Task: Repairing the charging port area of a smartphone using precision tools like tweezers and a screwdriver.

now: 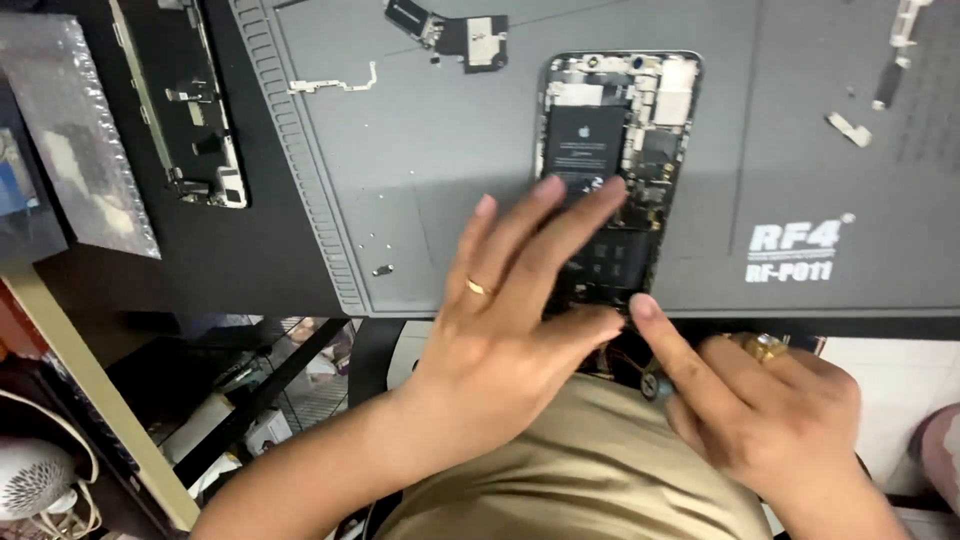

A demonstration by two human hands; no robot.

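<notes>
An opened phone (640, 110) lies back-down on the grey work mat (450, 170), its black battery and circuit boards exposed. My left hand (520, 300), with a gold ring on one finger, lies flat over the phone's lower half, fingertips on the battery. My right hand (760, 410), also ringed, comes in from the lower right with its index fingertip touching the phone's bottom edge next to my left thumb. The phone's lower part is hidden under my left hand.
A detached phone screen (185, 100) lies face-down at the upper left beside a silver bubble pouch (75, 140). Small metal brackets (455, 35) and flex parts (335, 82) and a few screws (382, 270) are scattered on the mat. More small parts (880, 80) sit at the upper right.
</notes>
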